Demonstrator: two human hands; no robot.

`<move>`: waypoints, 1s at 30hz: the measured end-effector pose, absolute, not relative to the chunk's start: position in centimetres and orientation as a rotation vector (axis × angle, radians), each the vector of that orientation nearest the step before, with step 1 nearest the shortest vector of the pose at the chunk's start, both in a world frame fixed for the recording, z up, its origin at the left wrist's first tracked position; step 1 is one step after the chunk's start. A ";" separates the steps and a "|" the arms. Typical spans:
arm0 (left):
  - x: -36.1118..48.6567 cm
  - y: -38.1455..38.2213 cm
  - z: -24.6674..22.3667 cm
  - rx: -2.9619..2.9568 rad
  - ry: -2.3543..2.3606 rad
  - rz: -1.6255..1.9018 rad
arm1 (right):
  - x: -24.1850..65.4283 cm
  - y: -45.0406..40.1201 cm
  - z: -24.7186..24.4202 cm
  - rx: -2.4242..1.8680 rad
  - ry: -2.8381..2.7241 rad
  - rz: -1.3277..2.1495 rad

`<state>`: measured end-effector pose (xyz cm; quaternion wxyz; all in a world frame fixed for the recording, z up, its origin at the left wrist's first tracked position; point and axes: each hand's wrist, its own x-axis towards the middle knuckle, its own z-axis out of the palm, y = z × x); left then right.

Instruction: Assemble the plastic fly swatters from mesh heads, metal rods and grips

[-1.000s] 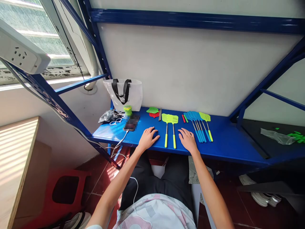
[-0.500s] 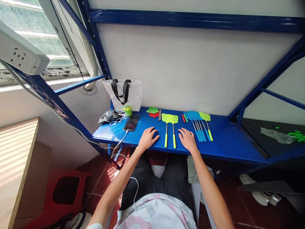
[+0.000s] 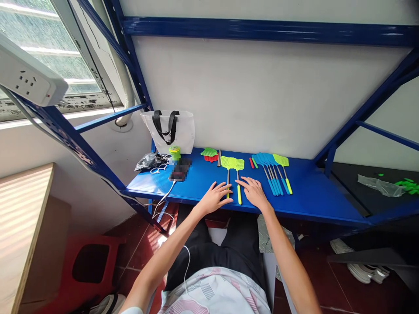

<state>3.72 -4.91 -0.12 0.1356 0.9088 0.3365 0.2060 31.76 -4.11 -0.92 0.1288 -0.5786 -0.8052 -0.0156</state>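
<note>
The left-hand grip (image 3: 214, 198) is open, its fingers spread and reaching over the handle of the left lime fly swatter (image 3: 227, 162). They are not closed around it. The right-hand grip (image 3: 255, 193) is open too, with its fingertips (image 3: 238, 182) just beside the thin shaft of the right lime fly swatter (image 3: 239, 164). Whether they touch it, I cannot tell.

In the head view, both swatters lie flat on a blue metal shelf (image 3: 314, 198), side by side and nearly parallel. Their long axes run front to back, with the mesh heads toward the wall and the handles toward the person. Each hand is nearest its own swatter, and the hands nearly meet between the two handles. The swatters have thin metal shafts, bright lime handles and lime mesh heads that sit edge to edge.

To the right lies a row of blue-handled fly swatters (image 3: 271, 183), with a yellow-green one (image 3: 281, 160) at its end. To the left are red and green swatter heads (image 3: 209, 153), a white tote bag (image 3: 166, 131) and a phone (image 3: 180, 169), blurred out and trailing a white cable (image 3: 165, 197).
</note>
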 end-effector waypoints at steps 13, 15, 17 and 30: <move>2.2 -4.0 0.5 2.572 0.966 0.693 | 30.4 -4.1 -1.8 -1.710 -2.332 0.001; 1.9 -3.9 0.6 2.566 0.961 0.694 | 30.3 -4.1 -1.9 -1.711 -2.327 0.007; 1.7 -3.8 0.8 2.560 0.954 0.689 | 30.2 -4.1 -1.9 -1.703 -2.317 0.016; -1.1 -0.7 -2.1 2.475 1.544 0.769 | 31.9 -3.8 -1.8 -1.850 -2.209 0.101</move>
